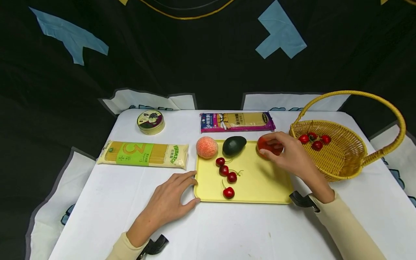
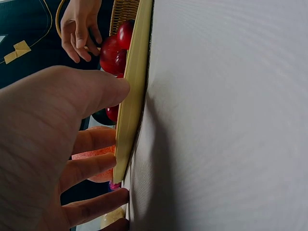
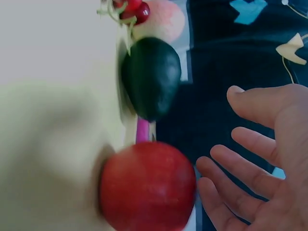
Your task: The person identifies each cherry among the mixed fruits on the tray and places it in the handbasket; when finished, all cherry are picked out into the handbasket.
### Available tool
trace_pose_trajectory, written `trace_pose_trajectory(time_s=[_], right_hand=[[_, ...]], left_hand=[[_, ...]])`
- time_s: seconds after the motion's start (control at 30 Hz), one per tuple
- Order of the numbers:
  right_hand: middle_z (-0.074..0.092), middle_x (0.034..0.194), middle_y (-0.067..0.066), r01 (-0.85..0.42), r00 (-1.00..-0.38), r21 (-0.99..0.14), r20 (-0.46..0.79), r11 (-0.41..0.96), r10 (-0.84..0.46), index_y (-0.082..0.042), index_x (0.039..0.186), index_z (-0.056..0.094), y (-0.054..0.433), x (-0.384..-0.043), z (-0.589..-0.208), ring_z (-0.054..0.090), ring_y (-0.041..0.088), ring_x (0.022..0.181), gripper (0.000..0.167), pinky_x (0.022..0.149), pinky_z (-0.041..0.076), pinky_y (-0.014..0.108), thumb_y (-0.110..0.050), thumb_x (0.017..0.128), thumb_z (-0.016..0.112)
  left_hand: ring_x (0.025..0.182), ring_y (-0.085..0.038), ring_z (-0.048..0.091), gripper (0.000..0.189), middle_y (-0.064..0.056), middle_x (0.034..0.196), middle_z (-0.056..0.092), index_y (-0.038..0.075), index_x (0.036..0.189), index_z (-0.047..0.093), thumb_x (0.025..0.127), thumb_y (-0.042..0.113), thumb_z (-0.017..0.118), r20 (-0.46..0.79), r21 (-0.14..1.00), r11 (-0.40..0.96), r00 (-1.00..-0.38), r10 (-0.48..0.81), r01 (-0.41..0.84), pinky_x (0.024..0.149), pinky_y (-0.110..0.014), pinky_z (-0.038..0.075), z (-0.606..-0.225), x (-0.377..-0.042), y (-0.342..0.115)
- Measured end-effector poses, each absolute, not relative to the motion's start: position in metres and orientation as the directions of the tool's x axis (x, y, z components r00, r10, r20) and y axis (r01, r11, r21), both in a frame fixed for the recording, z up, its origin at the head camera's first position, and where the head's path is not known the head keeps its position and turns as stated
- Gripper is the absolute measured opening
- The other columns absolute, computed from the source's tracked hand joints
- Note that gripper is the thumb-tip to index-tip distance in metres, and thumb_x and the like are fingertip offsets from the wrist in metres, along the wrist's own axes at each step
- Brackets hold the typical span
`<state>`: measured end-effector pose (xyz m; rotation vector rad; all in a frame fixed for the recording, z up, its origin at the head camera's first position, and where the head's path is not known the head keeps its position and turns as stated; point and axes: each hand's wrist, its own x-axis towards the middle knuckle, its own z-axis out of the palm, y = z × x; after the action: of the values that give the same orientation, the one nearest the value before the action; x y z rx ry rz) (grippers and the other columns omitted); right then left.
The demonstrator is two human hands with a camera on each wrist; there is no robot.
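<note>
A yellow tray [image 1: 260, 186] lies on the white table. My left hand [image 1: 170, 196] rests at its near left corner, with the thumb and straight fingers against the rim. Over the tray's far right corner, my right hand [image 1: 287, 151] hovers with loosely bent fingers beside a red apple [image 3: 148, 187]. In the right wrist view the fingertips are close to the apple but not around it. A dark green avocado [image 1: 234, 145] and a pinkish peach [image 1: 207, 147] sit along the tray's far edge. Several red cherries [image 1: 229, 193] with green stems lie in its left half.
To the right stands a yellow wicker basket [image 1: 341, 155] with a tall handle and several cherries [image 1: 317, 145] inside. Behind the tray lies a purple-edged noodle packet [image 1: 240, 122]. A spaghetti pack [image 1: 146, 154] and a round tin [image 1: 151, 122] are at the left.
</note>
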<state>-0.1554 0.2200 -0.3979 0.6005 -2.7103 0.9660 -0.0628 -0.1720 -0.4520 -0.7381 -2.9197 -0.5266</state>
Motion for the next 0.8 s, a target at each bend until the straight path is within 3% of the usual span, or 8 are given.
trace_pose_trajectory(time_s=[0.43, 0.6, 0.8], right_hand=[[0.077, 0.115, 0.013, -0.5, -0.856, -0.657, 0.273, 0.565, -0.44, -0.008, 0.123, 0.075, 0.19, -0.144, -0.416, 0.076, 0.031, 0.099, 0.036, 0.087, 0.065, 0.046, -0.013, 0.09, 0.089], [0.077, 0.113, 0.011, -0.51, -0.832, -0.689, 0.244, 0.515, -0.498, -0.005, 0.122, 0.076, 0.178, -0.137, -0.424, 0.077, 0.028, 0.099, 0.036, 0.088, 0.064, 0.045, -0.011, 0.089, 0.089], [0.078, 0.117, 0.001, -0.499, -0.819, -0.686, 0.174, 0.529, -0.547, -0.012, 0.123, 0.077, 0.166, -0.128, -0.431, 0.073, 0.02, 0.107, 0.036, 0.095, 0.062, 0.045, -0.014, 0.09, 0.089]], left_hand=[[0.133, -0.021, 0.061, 0.046, 0.004, 0.156, 0.06, 0.022, 0.123, 0.074, 0.088, 0.05, 0.086, 0.182, 0.301, 0.82, -0.874, 0.451, 0.487, 0.096, -0.044, 0.06, -0.453, -0.062, -0.173], [0.132, -0.021, 0.061, 0.047, 0.004, 0.156, 0.06, 0.022, 0.124, 0.074, 0.088, 0.05, 0.086, 0.183, 0.302, 0.821, -0.875, 0.449, 0.485, 0.095, -0.045, 0.06, -0.453, -0.062, -0.174], [0.132, -0.021, 0.062, 0.047, 0.003, 0.156, 0.06, 0.022, 0.124, 0.074, 0.089, 0.05, 0.085, 0.18, 0.305, 0.818, -0.873, 0.453, 0.487, 0.095, -0.045, 0.06, -0.452, -0.063, -0.173]])
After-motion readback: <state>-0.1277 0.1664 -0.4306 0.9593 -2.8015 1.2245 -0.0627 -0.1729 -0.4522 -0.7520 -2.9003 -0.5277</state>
